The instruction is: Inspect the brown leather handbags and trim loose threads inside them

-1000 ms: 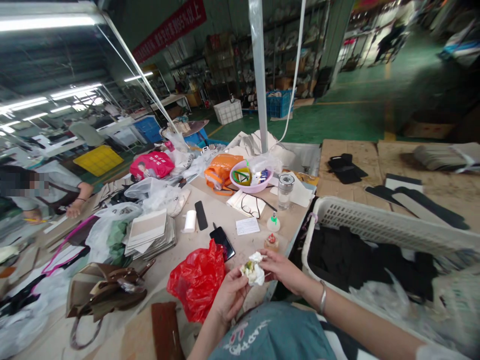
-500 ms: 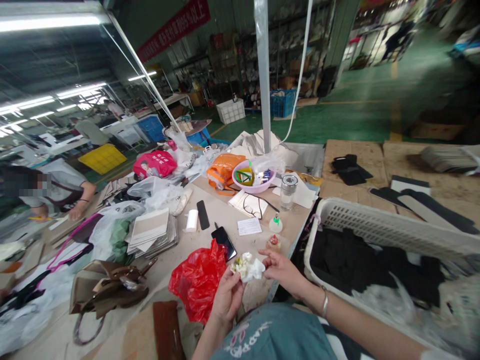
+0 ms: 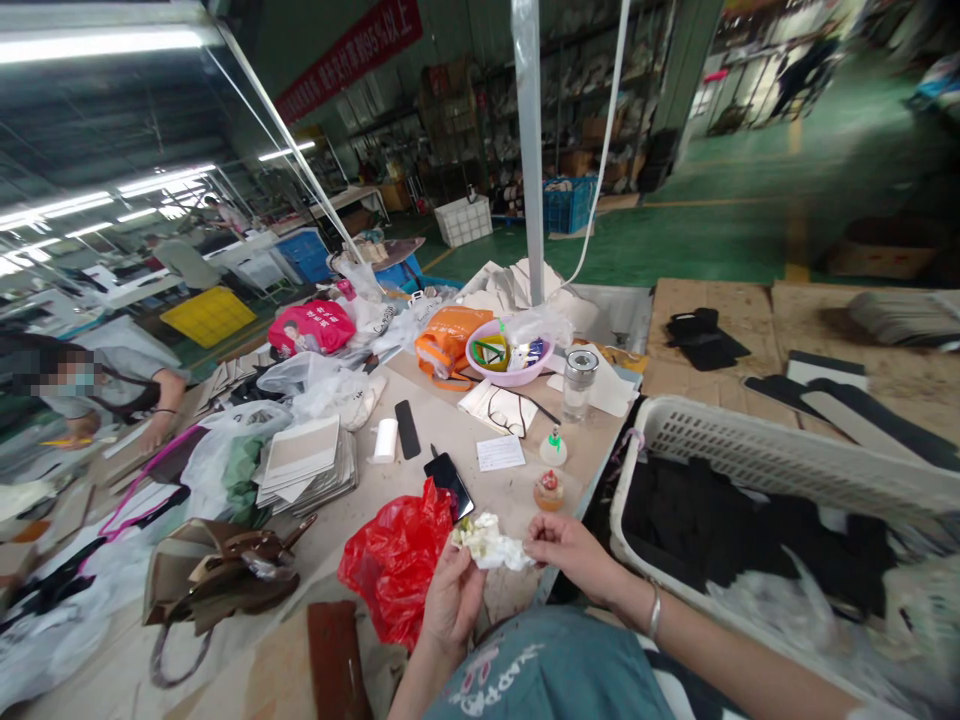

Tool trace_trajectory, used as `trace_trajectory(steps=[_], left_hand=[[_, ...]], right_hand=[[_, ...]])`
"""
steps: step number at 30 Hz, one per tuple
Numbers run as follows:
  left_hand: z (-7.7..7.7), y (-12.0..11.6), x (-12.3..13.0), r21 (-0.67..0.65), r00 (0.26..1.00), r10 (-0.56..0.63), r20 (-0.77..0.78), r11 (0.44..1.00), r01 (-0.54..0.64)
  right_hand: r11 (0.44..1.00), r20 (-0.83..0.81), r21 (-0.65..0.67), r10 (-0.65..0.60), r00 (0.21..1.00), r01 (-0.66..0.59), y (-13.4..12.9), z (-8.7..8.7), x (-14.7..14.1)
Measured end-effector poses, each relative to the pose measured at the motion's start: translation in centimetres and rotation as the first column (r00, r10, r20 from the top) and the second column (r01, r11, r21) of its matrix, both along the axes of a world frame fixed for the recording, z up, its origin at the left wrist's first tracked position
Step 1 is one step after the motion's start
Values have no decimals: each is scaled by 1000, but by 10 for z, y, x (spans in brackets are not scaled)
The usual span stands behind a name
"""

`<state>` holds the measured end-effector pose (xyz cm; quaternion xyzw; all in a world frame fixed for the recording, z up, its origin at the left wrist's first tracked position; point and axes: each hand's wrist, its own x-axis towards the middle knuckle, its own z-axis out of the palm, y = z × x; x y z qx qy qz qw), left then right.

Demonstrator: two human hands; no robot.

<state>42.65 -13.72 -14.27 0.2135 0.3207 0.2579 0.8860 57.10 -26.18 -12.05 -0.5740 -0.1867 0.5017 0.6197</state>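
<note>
Between my two hands, low in the middle of the head view, is a crumpled white wrapping [image 3: 491,543] with yellowish-green bits showing at its left end. I cannot make out what those bits are. The fingers of my left hand [image 3: 456,592] are closed on its left end. On the other side my right hand [image 3: 566,545] pinches the right edge, thumb against fingertips. A red plastic bag [image 3: 397,560] lies just left of my left hand. Beyond the hands are a black phone [image 3: 448,482] and a small bottle with a red top [image 3: 549,490].
A paper slip [image 3: 501,453], glasses [image 3: 510,412], a lidded jar [image 3: 579,385] and a purple basin [image 3: 510,372] stand farther back. Stacked boards [image 3: 307,465] and a brown handbag [image 3: 217,590] lie left. At right is a white basket [image 3: 637,490] with black pieces. A co-worker [image 3: 127,385] sits far left.
My right hand has drawn in its fingers and now pinches the wrapping's edge. The wrapping is stretched wider to the right, and the red-topped bottle shows more fully.
</note>
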Motion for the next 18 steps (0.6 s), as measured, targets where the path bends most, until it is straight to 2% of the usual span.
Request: trace_trajectory(steps=[3,7,10,12,15,18], left_hand=[[1,3,-1,-14,998,51,-23,999,-51],[4,0,1,-12,999,-33,-12,999,33],[5,-4,3,2,996,-90,15,996,90],[4,-5,3,18,993,-115,26,993,115],[0,-5,1,30,986,-162,44,987,161],[0,-2,-3,19,978,-201,64,980,200]], right_hand=[[997,-12,74,34,999,-33,-10,-4,2],[979,-236,104,197,952,-176,-16,-11,5],[991,-324,0,125,938,-132,-10,-12,6],[992,-304,-22,112,946,-124,-4,-12,5],[976,-213,-4,213,953,-219,2,-12,1],[990,-110,-74,112,988,-121,7,-16,-3]])
